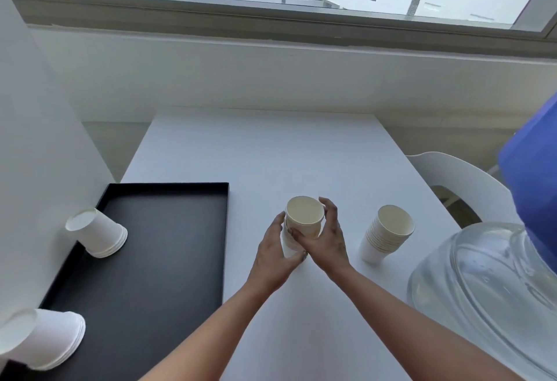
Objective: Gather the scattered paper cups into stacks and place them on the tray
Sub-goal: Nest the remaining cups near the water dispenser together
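The person holds a short upright stack of cream-white paper cups (pixel 304 218) between both hands near the middle of the plain white tabletop (pixel 271 145); the left hand (pixel 272 257) curls round the lower cups, while the right hand (pixel 327 242) wraps the top cup, its fingers (pixel 330 209) hooked over the far side of the rim. The step in hand looks to be seating the top cup into those beneath; it would go best with the lower cups steadied on the tabletop and the top one pressed straight down and lightly, since thin paper walls probably dent under a hard squeeze and a tilted cup would likely jam; the whole stack can then be carried left to the flat black rectangular tray (pixel 168 260). The held stack stands mouth up, pale cream inside, with a thin rolled rim; a taller stack of matching cups (pixel 385 236) waits to its right on the tabletop, apart from the hands; a far inverted stack (pixel 99 233) and a near inverted stack (pixel 42 338) stand mouth down at the tray's left edge, so the work seems roughly half done.
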`<state>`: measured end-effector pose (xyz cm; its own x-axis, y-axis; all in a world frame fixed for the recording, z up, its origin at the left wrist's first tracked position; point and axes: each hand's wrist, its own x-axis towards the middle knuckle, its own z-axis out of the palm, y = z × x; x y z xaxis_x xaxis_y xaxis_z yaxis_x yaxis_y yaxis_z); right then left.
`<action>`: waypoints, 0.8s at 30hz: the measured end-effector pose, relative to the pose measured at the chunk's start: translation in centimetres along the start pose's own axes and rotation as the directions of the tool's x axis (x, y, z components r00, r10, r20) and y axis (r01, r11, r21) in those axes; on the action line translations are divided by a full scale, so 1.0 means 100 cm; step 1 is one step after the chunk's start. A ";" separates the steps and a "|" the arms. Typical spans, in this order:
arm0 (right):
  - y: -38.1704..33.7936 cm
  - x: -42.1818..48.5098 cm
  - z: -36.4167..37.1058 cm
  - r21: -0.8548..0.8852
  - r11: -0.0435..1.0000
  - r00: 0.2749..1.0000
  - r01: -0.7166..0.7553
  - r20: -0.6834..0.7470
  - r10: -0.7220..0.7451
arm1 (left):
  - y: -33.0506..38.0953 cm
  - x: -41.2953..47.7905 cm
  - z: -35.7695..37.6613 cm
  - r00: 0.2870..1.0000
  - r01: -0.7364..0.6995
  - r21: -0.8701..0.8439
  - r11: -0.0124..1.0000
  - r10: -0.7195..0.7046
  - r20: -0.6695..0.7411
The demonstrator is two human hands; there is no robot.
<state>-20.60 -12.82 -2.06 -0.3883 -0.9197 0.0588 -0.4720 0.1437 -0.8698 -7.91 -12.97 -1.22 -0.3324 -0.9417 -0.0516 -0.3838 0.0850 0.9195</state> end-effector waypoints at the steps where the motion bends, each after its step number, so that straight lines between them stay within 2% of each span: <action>1: 0.002 0.000 0.000 0.006 1.000 1.000 -0.004 0.013 0.004 | -0.001 0.001 0.000 1.000 0.002 -0.005 1.000 -0.002 0.000; 7: 0.003 0.000 -0.001 0.061 0.998 0.996 -0.001 0.095 -0.004 | -0.004 0.003 0.004 1.000 0.006 -0.008 1.000 -0.006 -0.003; 13: 0.005 0.003 0.000 0.044 0.999 0.990 -0.018 0.138 0.012 | -0.008 0.006 0.007 1.000 0.012 0.013 1.000 -0.012 0.013; 24: 0.018 0.005 0.002 0.076 0.993 0.974 -0.086 0.218 0.068 | -0.012 0.005 0.004 0.995 0.071 -0.094 0.993 -0.064 0.072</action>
<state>-21.51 -13.03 -3.67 -0.2375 -0.9653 -0.1084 -0.3754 0.1942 -0.9063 -7.96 -13.36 -2.55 -0.3683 -0.9193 -0.1387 -0.3237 -0.0131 0.9461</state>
